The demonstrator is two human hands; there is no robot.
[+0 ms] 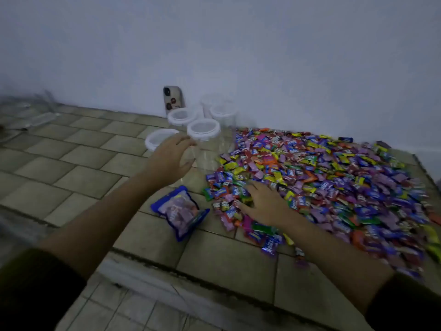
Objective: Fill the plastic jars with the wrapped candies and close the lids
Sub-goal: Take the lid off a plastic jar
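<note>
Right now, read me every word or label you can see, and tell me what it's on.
"Relax": white letters on the blue wrapped candies, repeated across the pile, slightly blurred.
Blue-edged plastic candy bag: print too blurred to read.
Patterned phone case, white-lidded clear plastic jars: no text visible.

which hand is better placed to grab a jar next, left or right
Left. The left hand is open right beside a lidded clear jar, fingers spread toward its wall. The right hand lies on the candy pile, farther from it, and looks better suited to scooping.
</note>
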